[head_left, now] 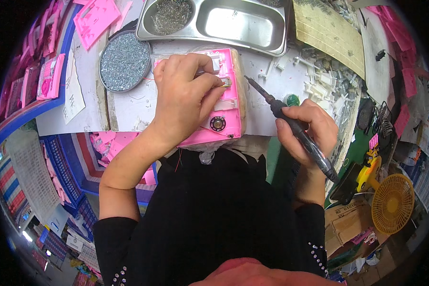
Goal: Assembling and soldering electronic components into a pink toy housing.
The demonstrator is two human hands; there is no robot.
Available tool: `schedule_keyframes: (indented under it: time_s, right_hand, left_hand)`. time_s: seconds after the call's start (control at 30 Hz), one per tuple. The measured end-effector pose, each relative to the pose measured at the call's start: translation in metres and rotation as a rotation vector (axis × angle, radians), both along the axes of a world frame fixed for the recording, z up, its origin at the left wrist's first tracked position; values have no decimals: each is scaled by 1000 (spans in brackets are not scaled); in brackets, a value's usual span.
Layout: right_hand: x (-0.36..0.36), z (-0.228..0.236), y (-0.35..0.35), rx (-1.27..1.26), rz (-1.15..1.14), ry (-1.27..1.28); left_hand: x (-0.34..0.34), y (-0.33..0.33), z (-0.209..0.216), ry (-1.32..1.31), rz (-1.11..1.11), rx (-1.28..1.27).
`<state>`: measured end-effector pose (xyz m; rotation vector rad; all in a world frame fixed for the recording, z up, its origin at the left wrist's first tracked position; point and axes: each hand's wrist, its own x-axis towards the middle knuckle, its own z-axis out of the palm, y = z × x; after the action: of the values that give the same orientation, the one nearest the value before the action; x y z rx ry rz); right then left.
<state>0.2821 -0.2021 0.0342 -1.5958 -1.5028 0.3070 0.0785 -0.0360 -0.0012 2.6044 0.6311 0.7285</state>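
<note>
A pink plastic casing [231, 62] lies open on a tan pad [241, 95] on the bench, with a round black speaker [218, 124] and small metal contacts inside. Over its upper half is my left hand [188, 88], thumb and forefinger pinched on what looks like a thin wire [223, 85] at the casing's right side. The palm and fingers hide much of the casing. To the right, my right hand [310, 131] is wrapped round the black handle of a soldering iron [300, 133]. Its thin dark tip points up and left, beside the pad and apart from the casing.
A round dish of small silvery screws [125, 61] stands left of the casing. Behind it is a steel tray [240, 24] with metal parts in one compartment. White plastic pieces [321, 88] and a green object [292, 100] lie right. A yellow fan [392, 204] stands lower right.
</note>
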Motion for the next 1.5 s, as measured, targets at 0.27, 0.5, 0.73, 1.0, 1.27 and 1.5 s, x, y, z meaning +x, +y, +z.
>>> schedule_keyframes:
  time_s: [0.27, 0.5, 0.73, 1.0, 1.27, 1.5]
  right_hand:
    - [1, -3, 1, 16, -4, -7]
    - [1, -6, 2, 37, 7, 2]
    - [-19, -36, 6, 33, -110, 252]
    - [-42, -63, 57, 50, -129, 158]
    - [-42, -63, 62, 13, -62, 83]
    - [-39, -66, 59, -51, -44, 129]
  left_hand:
    - [-2, 0, 4, -50, -18, -17]
    - [-6, 0, 3, -40, -23, 41]
    - [-9, -1, 3, -40, -24, -13]
    - [-20, -10, 0, 22, -38, 69]
    - [-22, -13, -7, 2, -14, 60]
    - [-23, -11, -7, 0, -22, 55]
